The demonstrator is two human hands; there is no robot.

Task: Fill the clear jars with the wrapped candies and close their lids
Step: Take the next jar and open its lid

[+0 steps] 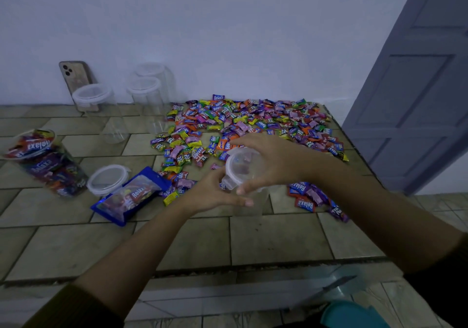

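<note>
Clear jar [249, 196] with its lid [240, 166] is gripped by both hands above the tiled counter [278, 239].

The lid is clasped from above by the right hand [273, 163], fingers curled over its rim; the jar's side is grasped lower down by the left hand [215, 193]. Beyond the grip the wrapped candies [248, 122] are spread up to the counter's far and right edges, with a smaller cluster [311, 196] just right of the jar. Left of the grip a blue candy bag [129, 196] and a loose lid [109, 179] are touching; farther left a filled jar [48, 163] is seen, uncapped. Bare tiles are left open between the grip and the near edge.
</note>
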